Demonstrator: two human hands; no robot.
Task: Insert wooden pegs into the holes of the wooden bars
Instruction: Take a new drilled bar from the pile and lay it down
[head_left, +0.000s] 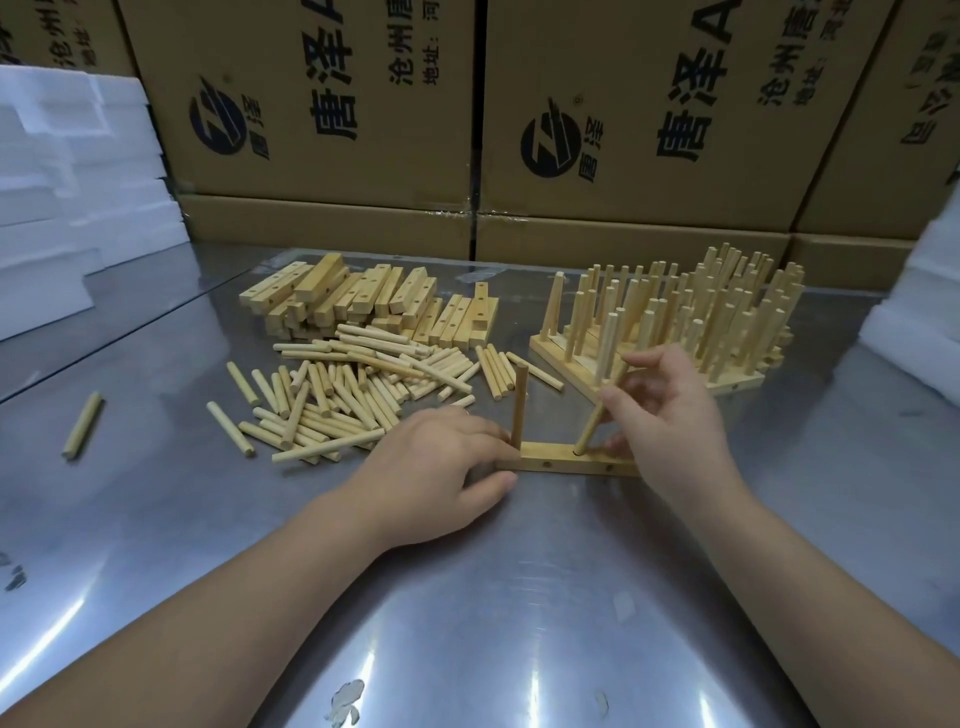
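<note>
Two pegs rise from the wooden bar lying on the table close in front of me: an upright peg near its left end, and a tilted peg with its tip in a hole near the middle. My left hand has its grip clamped round the bar's left end; my right hand pinches the tilted peg. Loose pegs and stacked bars lie beyond the left hand, pegged bars beyond the right.
</note>
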